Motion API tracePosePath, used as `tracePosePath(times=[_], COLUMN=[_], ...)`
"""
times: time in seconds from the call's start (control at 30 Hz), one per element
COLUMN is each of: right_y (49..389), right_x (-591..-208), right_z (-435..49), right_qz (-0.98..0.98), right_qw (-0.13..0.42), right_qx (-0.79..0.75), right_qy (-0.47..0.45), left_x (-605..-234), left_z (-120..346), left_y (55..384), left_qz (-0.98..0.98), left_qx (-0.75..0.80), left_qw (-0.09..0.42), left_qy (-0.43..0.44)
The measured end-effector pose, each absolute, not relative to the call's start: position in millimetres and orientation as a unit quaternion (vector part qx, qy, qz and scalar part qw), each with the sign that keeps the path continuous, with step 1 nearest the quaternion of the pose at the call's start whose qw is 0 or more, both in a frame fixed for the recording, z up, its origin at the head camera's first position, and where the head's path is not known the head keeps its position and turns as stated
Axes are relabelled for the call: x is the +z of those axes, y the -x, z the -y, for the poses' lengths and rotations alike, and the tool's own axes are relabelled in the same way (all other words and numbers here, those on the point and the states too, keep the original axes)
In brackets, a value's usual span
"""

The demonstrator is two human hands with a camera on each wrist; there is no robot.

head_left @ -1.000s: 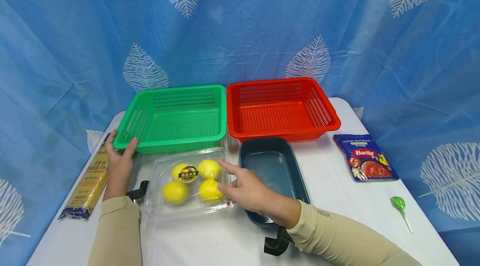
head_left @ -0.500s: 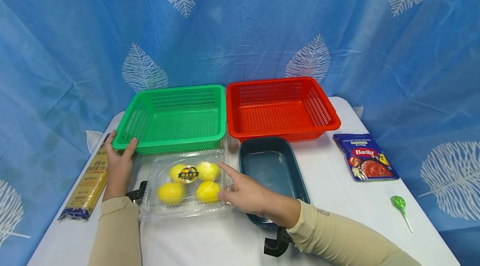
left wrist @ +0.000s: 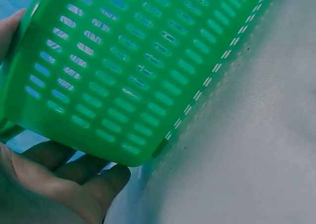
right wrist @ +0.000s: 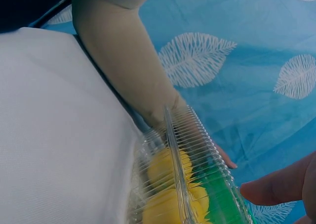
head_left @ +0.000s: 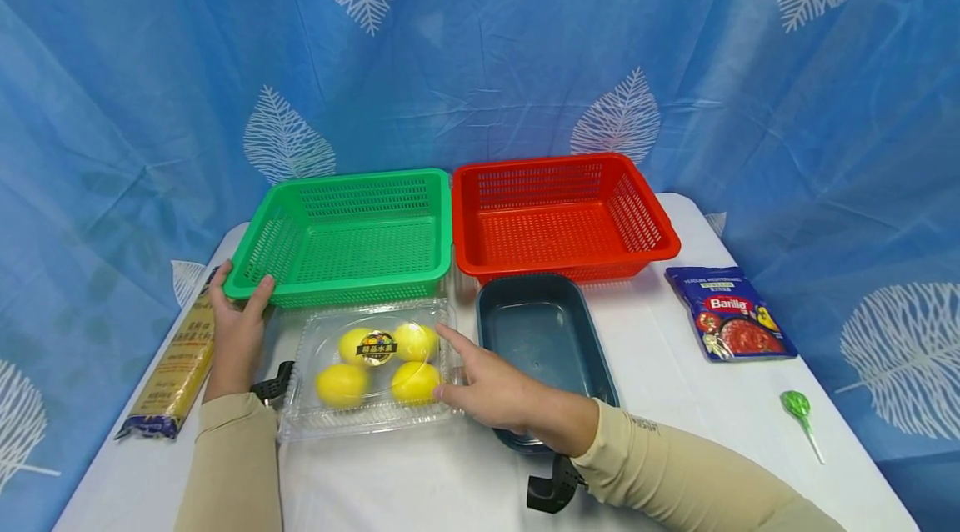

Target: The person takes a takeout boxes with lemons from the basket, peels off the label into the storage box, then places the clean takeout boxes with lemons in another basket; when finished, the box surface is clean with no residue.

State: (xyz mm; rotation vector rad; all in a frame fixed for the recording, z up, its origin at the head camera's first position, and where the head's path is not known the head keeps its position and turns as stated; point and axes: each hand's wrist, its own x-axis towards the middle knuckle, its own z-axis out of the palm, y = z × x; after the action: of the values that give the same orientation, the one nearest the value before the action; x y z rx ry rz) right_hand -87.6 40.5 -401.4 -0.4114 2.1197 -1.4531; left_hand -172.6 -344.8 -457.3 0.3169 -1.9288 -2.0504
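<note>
A clear plastic clamshell box of lemons lies in front of the green basket, with a dark fruit label on its lid. At its right edge, in the head view, my right hand has index finger and thumb spread, fingertips right over the lid's rim. The right wrist view shows one fingertip beside the box's ridged edge. My left hand grips the near left corner of the green basket; in the left wrist view its fingers bend under that corner.
A red basket stands right of the green one. The dark blue tray lies partly under my right forearm. A yellow pasta packet is at the left edge; a Barilla pouch and green lollipop are on the right.
The lemon box has shifted slightly left and settled flatter, and the lemons inside have rolled a little left. My right thumb has moved slightly nearer me. My left hand stays on the green basket.
</note>
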Motion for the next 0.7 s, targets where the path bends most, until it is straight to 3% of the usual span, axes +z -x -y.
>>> tracePosePath(times=[0.3,0.57,0.7], right_y=[86.5,87.0,87.5], right_x=[-402.9,-403.1,-402.9], right_z=[-40.2,-40.2,-41.0], right_qz=[-0.781,-0.788,-0.793], right_qw=[0.266,0.262,0.260], right_qx=[-0.544,-0.533,-0.528], right_qy=[0.153,0.158,0.157], left_x=[-443.1,-414.1,-404.6], left_z=[342.9,336.1,330.3], left_y=[162.0,136.0,116.8], left_qz=[0.800,0.869,0.878], left_qx=[-0.574,-0.485,-0.465], left_qw=[0.101,-0.059,-0.104], left_qy=[-0.143,-0.077,-0.052])
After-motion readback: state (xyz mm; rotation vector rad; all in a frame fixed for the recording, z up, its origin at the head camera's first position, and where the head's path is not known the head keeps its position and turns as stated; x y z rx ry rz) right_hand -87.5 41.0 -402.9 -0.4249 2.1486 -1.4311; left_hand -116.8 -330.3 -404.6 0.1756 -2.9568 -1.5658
